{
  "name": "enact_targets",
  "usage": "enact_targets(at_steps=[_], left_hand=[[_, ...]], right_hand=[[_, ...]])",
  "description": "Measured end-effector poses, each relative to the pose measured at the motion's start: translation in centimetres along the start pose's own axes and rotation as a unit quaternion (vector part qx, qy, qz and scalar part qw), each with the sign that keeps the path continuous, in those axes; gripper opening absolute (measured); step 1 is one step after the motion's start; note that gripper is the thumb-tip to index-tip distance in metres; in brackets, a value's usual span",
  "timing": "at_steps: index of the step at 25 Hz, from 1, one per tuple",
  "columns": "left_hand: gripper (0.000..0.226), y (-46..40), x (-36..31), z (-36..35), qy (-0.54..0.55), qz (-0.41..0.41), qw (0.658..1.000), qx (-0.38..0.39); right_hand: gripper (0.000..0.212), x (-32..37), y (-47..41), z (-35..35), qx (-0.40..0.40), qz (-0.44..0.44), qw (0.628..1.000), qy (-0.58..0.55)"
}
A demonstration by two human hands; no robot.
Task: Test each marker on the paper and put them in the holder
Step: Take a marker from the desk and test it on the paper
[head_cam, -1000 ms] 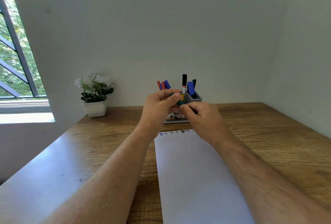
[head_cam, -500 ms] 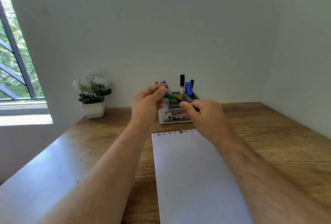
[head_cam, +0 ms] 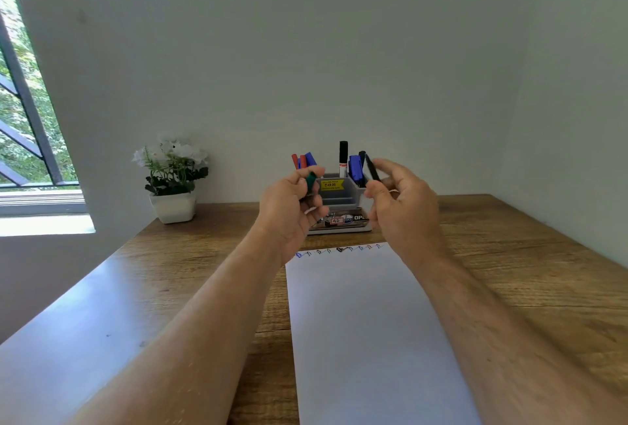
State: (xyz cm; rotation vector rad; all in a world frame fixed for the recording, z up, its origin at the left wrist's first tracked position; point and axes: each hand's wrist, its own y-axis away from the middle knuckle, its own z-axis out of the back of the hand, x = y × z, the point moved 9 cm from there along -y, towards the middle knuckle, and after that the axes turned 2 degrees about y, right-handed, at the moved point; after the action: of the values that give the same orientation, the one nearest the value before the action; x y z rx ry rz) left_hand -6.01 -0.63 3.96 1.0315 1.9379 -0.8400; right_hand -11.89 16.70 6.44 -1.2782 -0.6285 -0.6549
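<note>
Left grip (head_cam: 294, 202) pinching green cap (head_cam: 311, 179), right grip (head_cam: 401, 202) pinching marker (head_cam: 372, 170)

Upright markers (head_cam: 343, 159) crowd the holder (head_cam: 338, 198) (front compartment open).

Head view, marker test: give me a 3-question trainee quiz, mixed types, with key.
1. True or false: the left hand holds a green cap.
2. What does the right hand hold? A) a dark marker B) the paper C) the flower pot
3. Fill in: the test scribbles run along the paper's ____ edge.

Key: 1 true; 2 A; 3 far, the edge nearest the holder.
</note>
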Motion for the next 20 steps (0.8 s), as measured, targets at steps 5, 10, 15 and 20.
enact_targets(at_steps=[5, 10, 15, 20], left_hand=[[0.030, 0.7, 2.3, -1.2, -0.132, 0.045, 0.990, 0.038], [0.024, 0.3, 3.9, -1.9, -0.452, -0.033, 0.887, 0.088], [0.013, 0.6, 5.7, -4.3, -0.648, -0.100, 0.735, 0.171], [0.019, 0.6, 6.7, -4.2, -0.671, -0.062, 0.713, 0.192]], right_hand=[[0.027, -3.6, -0.3, 1.7, -0.024, -0.133, 0.989, -0.055], [0.023, -6.0, -0.1, 2.2, -0.014, -0.221, 0.973, -0.066], [0.021, -7.3, 0.8, 2.7, -0.004, -0.267, 0.964, 0.013], [0.006, -8.1, 1.6, 1.7, 0.057, -0.293, 0.953, 0.044]])
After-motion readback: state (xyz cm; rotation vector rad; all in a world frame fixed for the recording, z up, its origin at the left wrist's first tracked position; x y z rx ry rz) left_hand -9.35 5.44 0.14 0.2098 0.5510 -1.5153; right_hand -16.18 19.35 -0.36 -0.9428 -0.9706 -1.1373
